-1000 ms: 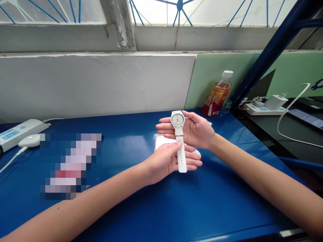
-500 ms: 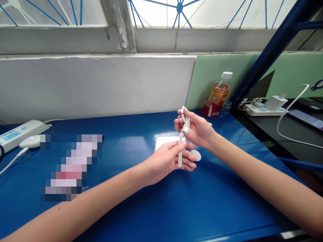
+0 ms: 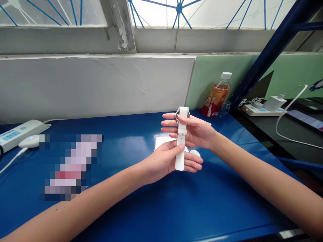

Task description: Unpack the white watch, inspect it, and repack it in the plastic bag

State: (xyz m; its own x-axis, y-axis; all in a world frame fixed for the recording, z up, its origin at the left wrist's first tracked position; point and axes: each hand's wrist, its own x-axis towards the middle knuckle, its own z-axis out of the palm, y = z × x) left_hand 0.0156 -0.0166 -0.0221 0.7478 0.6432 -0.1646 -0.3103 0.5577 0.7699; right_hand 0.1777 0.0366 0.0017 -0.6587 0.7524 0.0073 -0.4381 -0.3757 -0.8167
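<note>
I hold a white wristwatch upright between both hands above the blue table. Its back side faces me and the strap with holes hangs down. My right hand grips the watch case at the top, thumb across it. My left hand pinches the lower end of the strap with thumb and fingers. Under the hands lie a clear plastic bag and a small white round piece.
An orange drink bottle with a white cap stands at the back right by a green panel. A white power strip and a white puck-shaped device lie far left. A blurred-out patch covers the left table. Charger and cable sit on the right desk.
The watch has been turned over in my hands: a second ago its dial faced me, then it was edge-on, and now its back faces me. Both hands kept hold.
</note>
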